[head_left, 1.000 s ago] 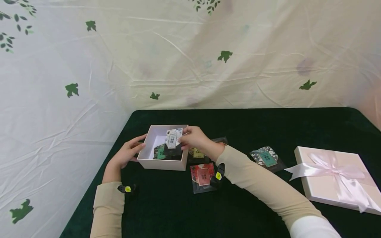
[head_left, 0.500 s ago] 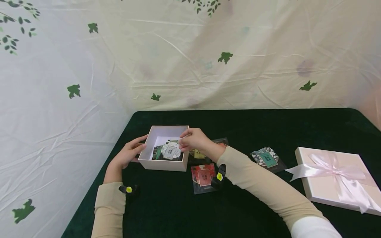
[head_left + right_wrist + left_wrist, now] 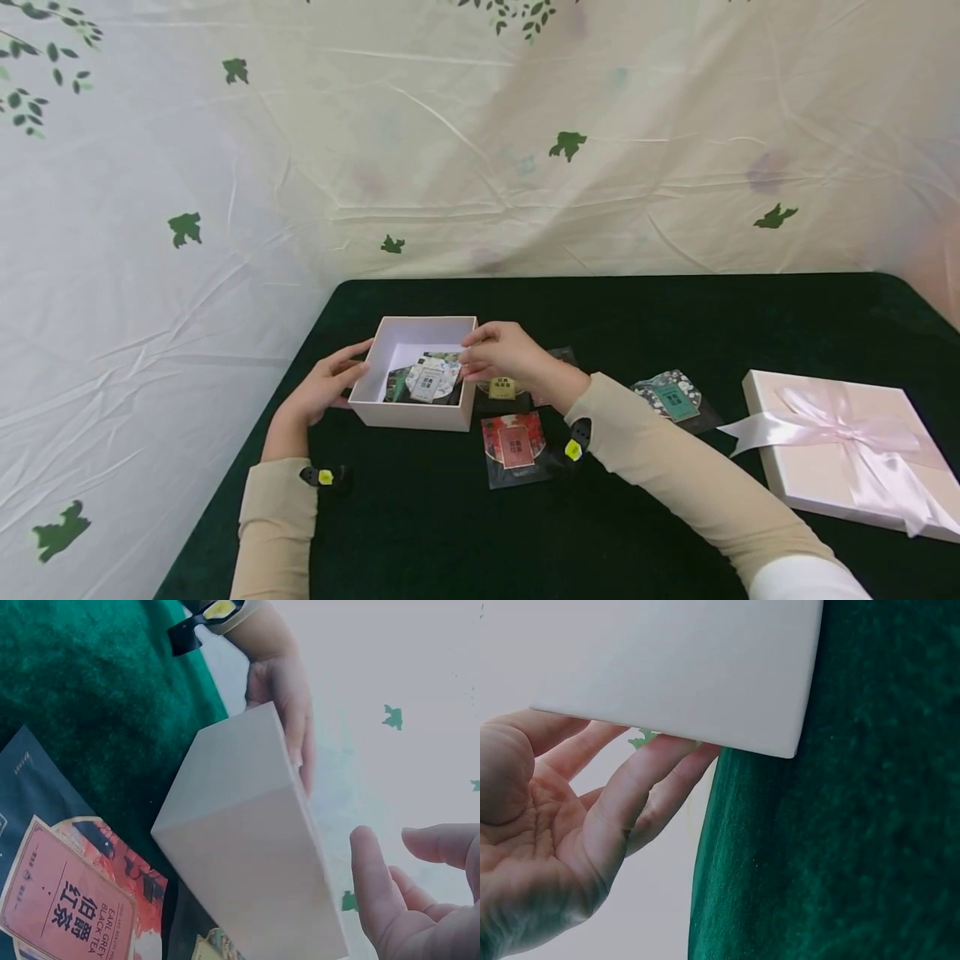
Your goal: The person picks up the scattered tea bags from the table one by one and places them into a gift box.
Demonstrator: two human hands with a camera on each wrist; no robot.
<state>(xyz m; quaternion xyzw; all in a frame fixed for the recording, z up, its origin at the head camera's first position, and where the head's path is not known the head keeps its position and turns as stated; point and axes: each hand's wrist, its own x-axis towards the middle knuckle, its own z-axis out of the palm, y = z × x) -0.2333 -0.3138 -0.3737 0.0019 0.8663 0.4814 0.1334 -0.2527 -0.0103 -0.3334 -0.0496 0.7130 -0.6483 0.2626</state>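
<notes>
Tea packets lie in the open white box, which sits toward the left of the green bench; two can be made out inside, a pale one on top and a green one partly under it. The left hand rests against the box's left wall with straight, relaxed fingers and grips nothing. The right hand hovers over the box's right rim, fingers loosely spread and empty.

Three more packets lie outside on the bench: a yellow packet just beside the box and partly hidden under the right hand, a red packet in front of it near the right sleeve, and a teal packet well apart to the right. One lid tied with a pink ribbon lies at the far right. Behind stands a cream sheet printed with green birds.
</notes>
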